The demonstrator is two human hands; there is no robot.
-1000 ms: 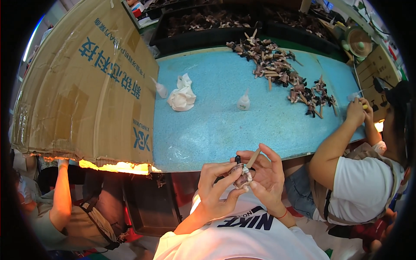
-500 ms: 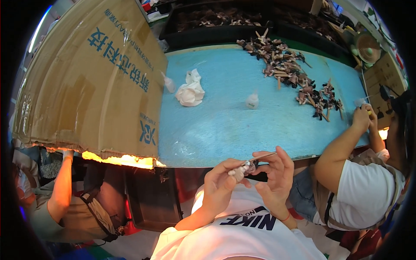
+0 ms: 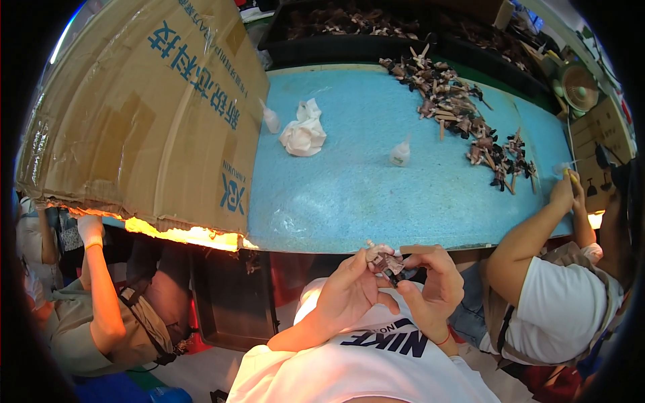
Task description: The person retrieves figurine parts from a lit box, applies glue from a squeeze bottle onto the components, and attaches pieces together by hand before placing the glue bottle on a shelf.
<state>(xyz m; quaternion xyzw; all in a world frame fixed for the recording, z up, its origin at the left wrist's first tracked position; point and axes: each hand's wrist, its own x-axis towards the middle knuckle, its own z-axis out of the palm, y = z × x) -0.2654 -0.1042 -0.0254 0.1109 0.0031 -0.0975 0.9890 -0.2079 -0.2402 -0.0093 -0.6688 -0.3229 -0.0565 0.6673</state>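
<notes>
A small figurine (image 3: 385,260), pinkish brown with dark parts at its lower end, is held between my two hands near the table's front edge. My left hand (image 3: 344,290) pinches it from the left, thumb and index finger at its upper end. My right hand (image 3: 435,287) closes on its lower right side, the thumb by the dark parts. A flat tan strip (image 3: 418,249) sticks out along the right index finger; whether it belongs to the figurine I cannot tell. On the blue table (image 3: 329,201) beyond lies a pile of similar figurines (image 3: 447,101), with tan strips among them.
A small white squeeze bottle (image 3: 400,154) stands mid-table; another bottle (image 3: 271,120) and crumpled white tissue (image 3: 304,134) are near the large cardboard box (image 3: 134,134). Black trays (image 3: 342,47) line the back. Co-workers sit on both sides; a dark bin (image 3: 235,302) is below left.
The figurine has turned in my hands, its brown body now showing upward. My right fingers have curled in from a more spread position. The whole view has shifted slightly.
</notes>
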